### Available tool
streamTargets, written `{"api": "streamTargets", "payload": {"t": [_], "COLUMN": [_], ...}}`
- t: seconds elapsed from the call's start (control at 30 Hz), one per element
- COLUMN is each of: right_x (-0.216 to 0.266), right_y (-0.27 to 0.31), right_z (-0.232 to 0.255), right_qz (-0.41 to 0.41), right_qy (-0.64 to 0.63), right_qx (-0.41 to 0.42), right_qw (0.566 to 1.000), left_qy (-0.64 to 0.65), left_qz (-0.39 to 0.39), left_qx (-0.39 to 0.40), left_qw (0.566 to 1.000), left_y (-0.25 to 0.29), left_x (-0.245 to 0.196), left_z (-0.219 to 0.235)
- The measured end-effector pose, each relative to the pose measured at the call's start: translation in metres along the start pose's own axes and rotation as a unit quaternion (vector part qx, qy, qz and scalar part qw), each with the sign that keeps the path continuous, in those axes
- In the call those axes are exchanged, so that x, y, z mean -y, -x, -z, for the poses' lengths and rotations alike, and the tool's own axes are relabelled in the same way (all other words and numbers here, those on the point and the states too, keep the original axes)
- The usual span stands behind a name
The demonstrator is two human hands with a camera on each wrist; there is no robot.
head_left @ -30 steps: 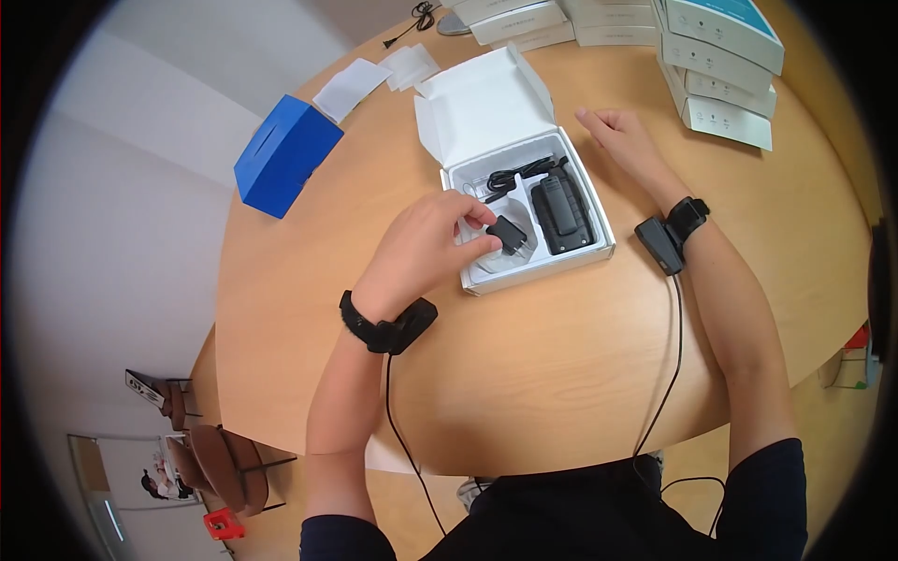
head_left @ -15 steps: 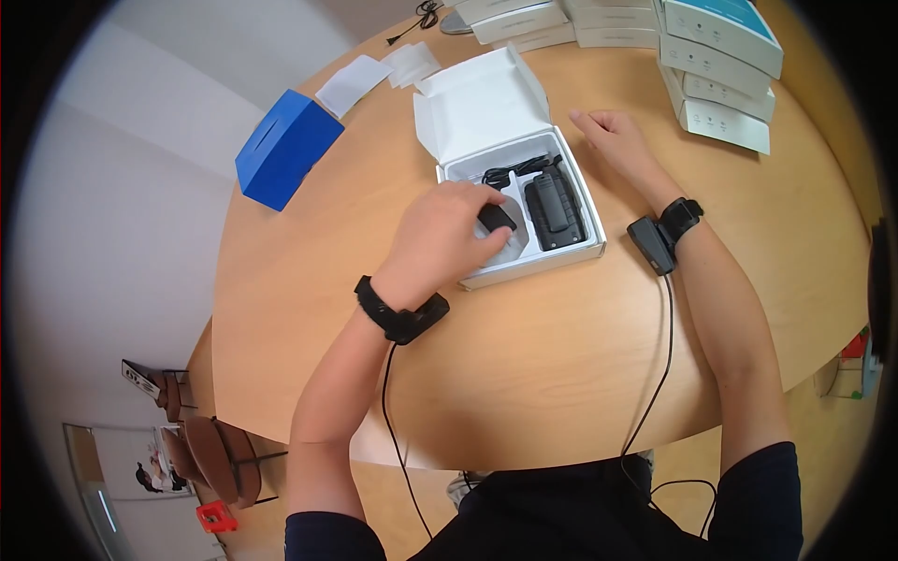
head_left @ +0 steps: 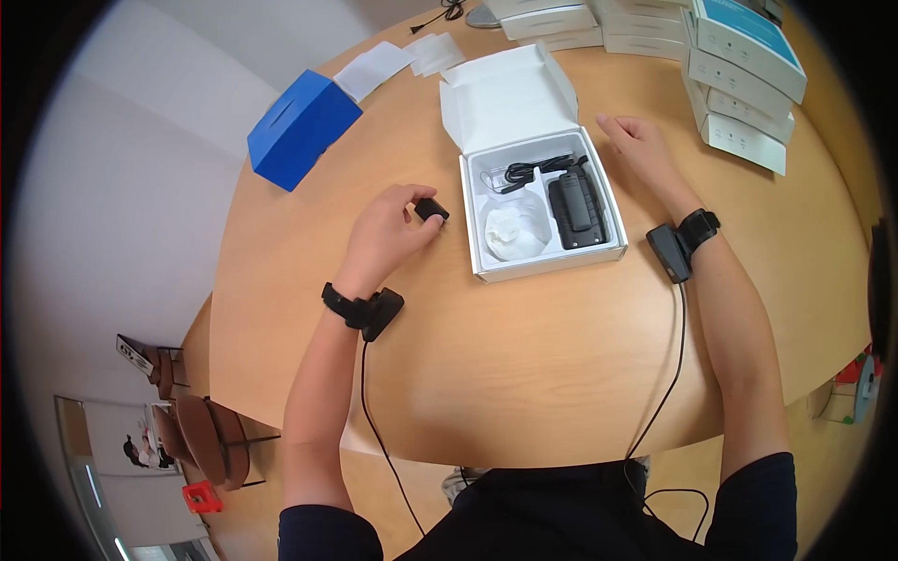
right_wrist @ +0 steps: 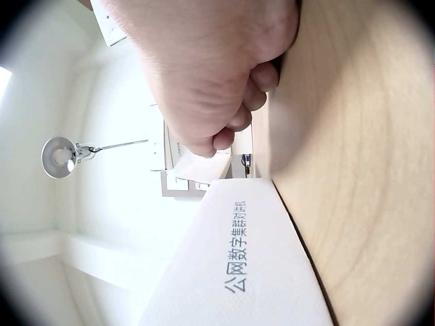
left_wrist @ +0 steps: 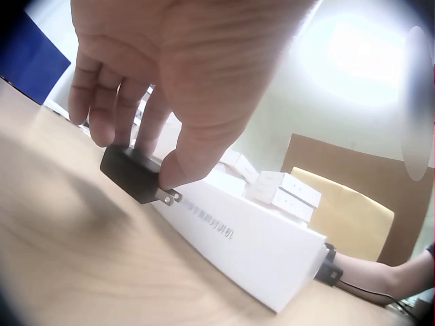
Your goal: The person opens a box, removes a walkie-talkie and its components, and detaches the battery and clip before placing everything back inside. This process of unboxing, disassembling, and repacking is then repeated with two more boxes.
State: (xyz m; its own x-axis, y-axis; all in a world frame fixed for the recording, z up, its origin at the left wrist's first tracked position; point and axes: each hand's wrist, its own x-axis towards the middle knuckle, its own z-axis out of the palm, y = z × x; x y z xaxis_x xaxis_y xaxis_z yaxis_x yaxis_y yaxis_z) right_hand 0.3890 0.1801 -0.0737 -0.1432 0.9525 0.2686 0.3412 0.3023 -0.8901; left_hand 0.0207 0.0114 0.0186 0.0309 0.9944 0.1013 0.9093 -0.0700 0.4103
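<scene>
My left hand (head_left: 385, 236) pinches a black plug adapter (head_left: 431, 210) between thumb and fingers, left of the open white box (head_left: 552, 266). In the left wrist view the adapter (left_wrist: 130, 174) shows two metal prongs and hangs just over the table. Inside the box lie a black handheld device (head_left: 577, 208) at the right, a coiled black cable (head_left: 538, 170) at the back and a crumpled white thing (head_left: 510, 232) at the front left. To the right of the box my right hand (head_left: 641, 154) rests on the table, fingers loosely curled, holding nothing.
A blue box (head_left: 304, 129) stands at the left, beside white papers (head_left: 374, 70). Stacks of white boxes (head_left: 744, 93) stand at the back and back right. Black cables run from both wrist cameras down past the table's front edge.
My left hand has lifted the black adapter out of the white box and carried it left over the table. The right hand stays beside the box.
</scene>
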Motion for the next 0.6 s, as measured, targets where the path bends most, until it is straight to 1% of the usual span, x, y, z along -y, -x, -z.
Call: {"api": "streamTargets", "payload": {"t": [0.17, 0.23, 0.27, 0.37, 0.47, 0.6], "right_x": [-0.003, -0.007, -0.006, -0.003, 0.000, 0.004], "right_y": [-0.003, -0.005, -0.004, -0.001, 0.000, 0.001], "right_z": [0.001, 0.003, 0.004, 0.003, 0.004, 0.005], "right_qz": [-0.004, -0.010, -0.012, -0.014, -0.007, -0.010], "right_qy": [0.000, -0.007, -0.004, 0.006, 0.014, 0.011], "right_qx": [0.013, 0.023, 0.020, 0.011, 0.008, 0.010], "right_qw": [1.000, 1.000, 1.000, 1.000, 1.000, 1.000], "left_qy": [-0.036, -0.040, -0.041, 0.007, 0.096, 0.025], "left_qz": [0.014, -0.042, -0.073, -0.151, -0.128, -0.189], "left_qx": [0.026, -0.054, -0.093, -0.142, -0.085, -0.039], "left_qw": [0.999, 0.997, 0.992, 0.978, 0.983, 0.981], "left_y": [0.000, 0.001, -0.001, -0.010, -0.020, -0.041], "left_x": [0.015, 0.027, 0.024, 0.005, -0.027, -0.052], "left_z": [-0.007, -0.014, -0.015, -0.012, -0.010, -0.022]}}
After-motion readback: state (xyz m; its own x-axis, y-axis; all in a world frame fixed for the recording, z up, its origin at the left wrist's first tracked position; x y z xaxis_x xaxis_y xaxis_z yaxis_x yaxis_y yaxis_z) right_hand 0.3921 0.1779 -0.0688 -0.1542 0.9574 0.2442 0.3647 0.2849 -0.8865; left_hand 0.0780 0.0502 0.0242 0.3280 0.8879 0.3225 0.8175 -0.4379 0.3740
